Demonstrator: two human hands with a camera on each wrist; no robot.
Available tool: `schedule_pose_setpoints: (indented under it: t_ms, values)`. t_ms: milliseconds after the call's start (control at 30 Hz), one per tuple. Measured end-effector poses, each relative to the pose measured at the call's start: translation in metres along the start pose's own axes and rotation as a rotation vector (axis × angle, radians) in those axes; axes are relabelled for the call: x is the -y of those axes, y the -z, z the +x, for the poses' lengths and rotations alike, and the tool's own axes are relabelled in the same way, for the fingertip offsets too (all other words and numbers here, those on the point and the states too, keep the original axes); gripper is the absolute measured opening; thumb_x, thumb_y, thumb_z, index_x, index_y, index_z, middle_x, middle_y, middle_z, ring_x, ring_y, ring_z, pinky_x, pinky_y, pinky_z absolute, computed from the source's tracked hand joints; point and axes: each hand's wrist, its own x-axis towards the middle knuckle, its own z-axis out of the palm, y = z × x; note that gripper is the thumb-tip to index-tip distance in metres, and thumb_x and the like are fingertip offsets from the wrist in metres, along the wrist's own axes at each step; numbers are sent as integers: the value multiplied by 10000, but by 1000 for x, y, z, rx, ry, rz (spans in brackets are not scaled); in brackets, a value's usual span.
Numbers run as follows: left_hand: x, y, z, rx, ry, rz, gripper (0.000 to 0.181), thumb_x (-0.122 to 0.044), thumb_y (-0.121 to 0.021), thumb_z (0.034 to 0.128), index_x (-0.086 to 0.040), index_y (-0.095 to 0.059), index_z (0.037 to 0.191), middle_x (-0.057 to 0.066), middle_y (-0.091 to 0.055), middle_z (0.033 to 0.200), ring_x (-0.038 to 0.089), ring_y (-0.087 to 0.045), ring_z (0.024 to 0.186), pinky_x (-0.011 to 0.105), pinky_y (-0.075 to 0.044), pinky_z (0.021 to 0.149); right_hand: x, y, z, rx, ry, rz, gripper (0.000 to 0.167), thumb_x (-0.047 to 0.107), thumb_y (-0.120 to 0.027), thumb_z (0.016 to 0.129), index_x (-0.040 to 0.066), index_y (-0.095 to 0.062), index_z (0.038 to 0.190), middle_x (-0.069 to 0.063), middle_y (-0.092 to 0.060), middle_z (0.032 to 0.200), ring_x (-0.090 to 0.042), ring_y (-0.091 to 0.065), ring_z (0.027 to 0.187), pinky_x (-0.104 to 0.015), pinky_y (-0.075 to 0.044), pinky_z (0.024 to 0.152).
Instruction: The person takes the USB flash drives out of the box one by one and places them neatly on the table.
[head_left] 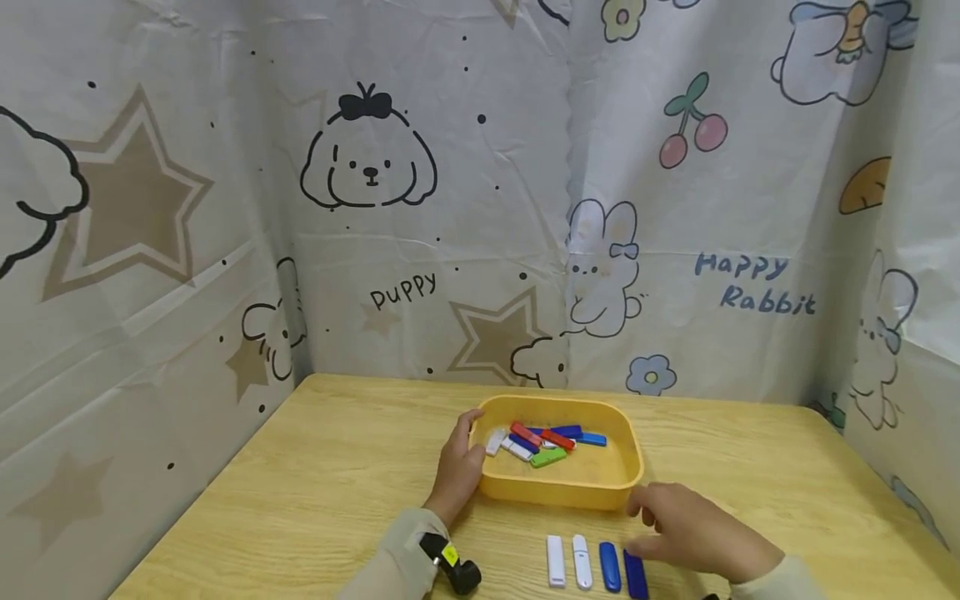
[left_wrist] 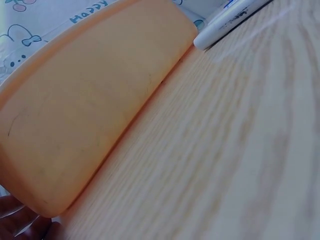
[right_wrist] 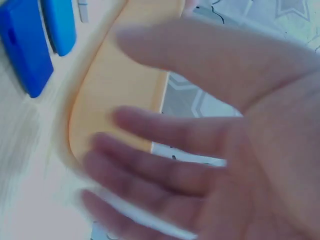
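Note:
A yellow plastic basin (head_left: 558, 497) stands on the table with several USB sticks inside: red (head_left: 558, 439), green (head_left: 549, 457), blue and white ones. My left hand (head_left: 457, 467) rests against the basin's left end, its fingers along the outer wall; only fingertips show in the left wrist view. In front of the basin lies a row: a white stick (head_left: 555, 561), a rounded white stick (head_left: 582, 562), a blue stick (head_left: 610, 567) and a dark blue stick (head_left: 635, 575). My right hand (head_left: 693, 529) is near the basin's front right corner, beside the dark blue stick. Its spread fingers (right_wrist: 175, 130) are blurred and hold nothing.
The light wooden table (head_left: 345, 467) runs back to a printed curtain (head_left: 420, 250), which hangs behind it and on both sides. A black camera (head_left: 459, 571) is strapped to my left wrist over the sleeve.

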Motion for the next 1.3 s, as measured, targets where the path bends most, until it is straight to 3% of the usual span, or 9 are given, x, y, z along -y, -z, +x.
schedule_pose_setpoints:
  t_ms: [100, 200, 367, 600, 767, 967, 1167, 1300]
  values:
    - [-1, -1, 1, -3, -11, 2, 540, -4, -440, 824, -105, -462, 1354, 127, -446, 1453, 311, -369, 1361, 527, -282, 1098, 0, 4, 3, -180, 148, -14, 219, 261, -760, 806, 126, -644, 933, 37, -574, 818, -135, -519, 747, -312, -495, 673]
    - [0, -1, 1, -5, -12, 11, 532, -4, -444, 825, -111, -465, 1346, 122, -448, 1450, 313, -376, 1357, 529, -286, 1096, 3, 2, 10, -326, 240, -46, 155, 231, -741, 827, 161, -642, 923, 75, -575, 845, -90, -543, 767, -272, -515, 687]
    - [0, -1, 1, -7, 5, 13, 513, -19, -445, 842, -135, -462, 1342, 91, -442, 1458, 283, -372, 1365, 502, -281, 1108, 9, -4, 35, -391, 251, -48, 140, 211, -734, 835, 184, -637, 933, 66, -587, 884, -152, -577, 827, -289, -517, 717]
    - [2, -1, 0, -14, -19, 5, 520, -2, -439, 829, -112, -466, 1336, 112, -452, 1446, 302, -387, 1351, 519, -295, 1094, 8, -15, 81, -339, 257, 18, 123, 163, -697, 857, 104, -657, 957, -4, -625, 945, -203, -574, 859, -338, -504, 752]
    - [1, 0, 0, 4, -10, -8, 517, -6, -437, 840, -116, -458, 1345, 108, -448, 1448, 289, -382, 1355, 516, -293, 1096, 7, -21, 102, -274, 270, 84, 180, 136, -688, 851, 62, -662, 1012, -51, -647, 994, -195, -567, 837, -306, -492, 729]
    - [0, -1, 0, 0, -5, -9, 512, -1, -441, 846, -131, -462, 1341, 99, -446, 1451, 271, -363, 1370, 503, -285, 1105, 3, -21, 106, -157, 268, 131, 293, 115, -631, 883, 73, -649, 1172, -106, -615, 1190, -246, -550, 939, -384, -480, 805]
    - [0, -1, 1, 10, 10, -15, 516, -2, -437, 850, -139, -452, 1347, 96, -430, 1465, 272, -340, 1384, 515, -268, 1110, 4, -19, 107, -7, 149, 112, 360, 199, -543, 934, 204, -612, 1288, -85, -544, 1363, -356, -461, 1273, -571, -343, 1036]
    - [1, -3, 1, 12, 17, -18, 520, 1, -435, 849, -138, -449, 1350, 95, -421, 1474, 273, -329, 1390, 517, -260, 1113, 6, -19, 106, 2, 89, 118, 315, 220, -560, 927, 234, -643, 1230, -62, -568, 1332, -342, -462, 1278, -560, -334, 1048]
